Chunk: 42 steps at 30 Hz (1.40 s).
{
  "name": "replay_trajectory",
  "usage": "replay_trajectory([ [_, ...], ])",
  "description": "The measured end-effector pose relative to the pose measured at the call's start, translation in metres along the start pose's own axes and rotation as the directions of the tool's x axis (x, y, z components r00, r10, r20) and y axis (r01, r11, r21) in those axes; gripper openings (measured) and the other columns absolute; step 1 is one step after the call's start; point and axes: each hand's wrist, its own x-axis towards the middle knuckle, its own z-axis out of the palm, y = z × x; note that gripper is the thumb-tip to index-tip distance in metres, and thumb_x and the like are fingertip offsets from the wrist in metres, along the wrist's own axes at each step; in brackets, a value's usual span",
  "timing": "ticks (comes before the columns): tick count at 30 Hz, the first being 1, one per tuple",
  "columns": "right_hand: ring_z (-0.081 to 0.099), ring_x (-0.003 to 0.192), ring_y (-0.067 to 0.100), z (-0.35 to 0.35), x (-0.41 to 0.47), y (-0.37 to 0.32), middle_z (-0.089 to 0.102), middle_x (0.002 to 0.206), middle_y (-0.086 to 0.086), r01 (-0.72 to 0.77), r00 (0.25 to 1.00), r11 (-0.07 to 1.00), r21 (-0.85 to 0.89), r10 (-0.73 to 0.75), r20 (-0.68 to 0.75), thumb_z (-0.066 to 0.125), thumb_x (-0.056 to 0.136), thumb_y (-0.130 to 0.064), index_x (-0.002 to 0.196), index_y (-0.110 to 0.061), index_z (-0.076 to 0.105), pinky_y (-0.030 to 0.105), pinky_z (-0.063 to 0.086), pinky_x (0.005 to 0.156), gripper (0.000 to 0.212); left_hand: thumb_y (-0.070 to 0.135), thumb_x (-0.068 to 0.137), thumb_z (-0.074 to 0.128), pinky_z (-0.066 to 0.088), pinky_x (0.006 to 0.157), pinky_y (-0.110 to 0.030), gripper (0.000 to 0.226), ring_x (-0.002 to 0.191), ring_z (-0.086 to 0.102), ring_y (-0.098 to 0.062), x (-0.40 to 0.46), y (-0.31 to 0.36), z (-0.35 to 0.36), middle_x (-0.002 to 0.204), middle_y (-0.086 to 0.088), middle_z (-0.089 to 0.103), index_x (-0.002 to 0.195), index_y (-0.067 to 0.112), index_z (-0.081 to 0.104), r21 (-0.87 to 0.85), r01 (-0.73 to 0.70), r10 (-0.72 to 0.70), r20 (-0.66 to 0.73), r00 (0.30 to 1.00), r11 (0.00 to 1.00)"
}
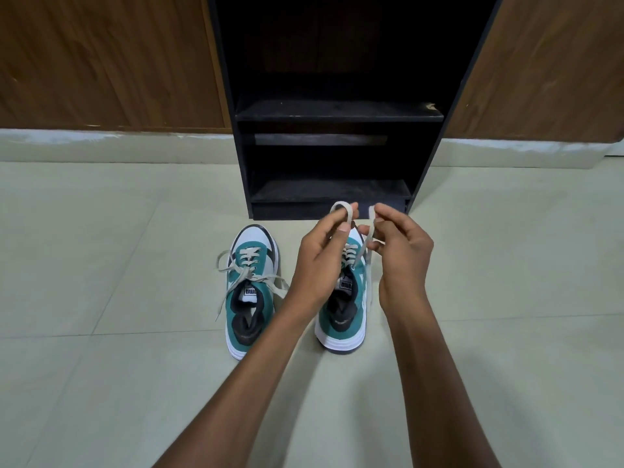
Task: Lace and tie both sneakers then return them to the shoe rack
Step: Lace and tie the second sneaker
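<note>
Two bare forearms reach in from the near edge of the pale tiled floor (101, 366) toward a pair of teal, white and black sneakers standing side by side, heels nearest the camera, toes pointing at the rack. The right sneaker (344, 319) sits directly under and between the two hands, its toe hidden behind them. The left hand (320, 261) hovers above the shoe's left side and pinches a loop of its grey lace (341, 209) between thumb and curled fingers, the loop standing up past the fingertips. The right hand (401, 251) is raised just beside it on the shoe's right side, fingers curled, pinching the other strand of that lace, which runs down taut to the eyelets; the two hands are close but not touching. The left sneaker (250, 292) stands just beside the left forearm, untouched, its lace already crossed through the eyelets with loose ends spilling onto the floor. Beyond both toes, near them, stands the black shoe rack (337, 113), its shelves dark, flanked by brown wooden panels (101, 62)
</note>
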Motion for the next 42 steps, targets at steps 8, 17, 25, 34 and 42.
replay_trajectory([
  [8, 0.067, 0.075, 0.018, -0.003, 0.004, -0.003, 0.075, 0.083, 0.006, -0.020, 0.967, 0.994, -0.110, 0.048, 0.250, 0.070, 0.089, -0.009, 0.091, -0.015, 0.079, 0.026, 0.048, 0.058, 0.011, 0.014, 0.098, 0.061, 0.054, 0.096, -0.033, 0.025, 0.106, 0.067, -0.015, 0.024, -0.001, -0.015, 0.115, -0.001, 0.065, 0.120, 0.013, 0.071, 0.267, -0.155, 0.125, 0.125, 0.984, 0.951],
  [17, 0.071, 0.052, 0.025, -0.004, 0.013, 0.003, 0.075, 0.073, 0.008, -0.018, 0.995, 0.983, -0.184, 0.036, 0.093, 0.063, 0.098, -0.020, 0.094, -0.010, 0.068, 0.025, 0.044, 0.042, 0.012, 0.020, 0.086, 0.077, 0.037, 0.063, -0.019, 0.008, 0.063, 0.044, -0.004, 0.023, -0.001, -0.025, 0.079, 0.003, 0.049, 0.093, 0.018, 0.077, 0.462, -0.207, 0.161, 0.138, 0.977, 0.862],
  [25, 0.067, 0.045, 0.024, -0.009, 0.020, 0.015, 0.077, 0.074, 0.002, 0.060, 0.996, 0.930, -0.364, -0.030, 0.088, 0.070, 0.094, -0.024, 0.089, -0.016, 0.071, 0.027, 0.048, 0.042, 0.009, 0.051, 0.083, 0.070, 0.034, 0.053, -0.027, 0.027, 0.066, 0.042, -0.011, 0.021, -0.002, -0.039, 0.077, 0.009, 0.037, 0.108, 0.040, 0.077, 0.773, -0.453, 0.247, 0.380, 0.891, 0.444],
  [34, 0.065, 0.068, 0.026, -0.017, 0.009, 0.015, 0.062, 0.103, 0.003, 0.323, 0.938, 0.847, -0.423, -0.227, 0.262, 0.081, 0.080, -0.031, 0.081, -0.022, 0.066, 0.030, 0.057, 0.062, 0.018, 0.026, 0.098, 0.061, 0.036, 0.052, -0.015, 0.028, 0.048, 0.046, 0.000, 0.015, 0.001, -0.026, 0.064, 0.007, 0.049, 0.075, 0.015, 0.070, 0.315, 0.214, -0.281, 0.185, 0.942, 0.925],
  [42, 0.061, 0.092, 0.000, -0.028, 0.003, 0.042, 0.055, 0.120, -0.008, 0.563, 0.823, 0.609, -0.558, -0.354, 0.444, 0.084, 0.075, -0.024, 0.091, -0.022, 0.077, 0.014, 0.046, 0.070, 0.017, 0.034, 0.091, 0.070, 0.020, 0.040, -0.019, 0.033, 0.048, 0.025, -0.007, 0.023, -0.009, -0.026, 0.068, 0.002, 0.049, 0.102, 0.003, 0.076, -0.066, 0.519, -0.512, 0.095, 0.854, 0.852],
])
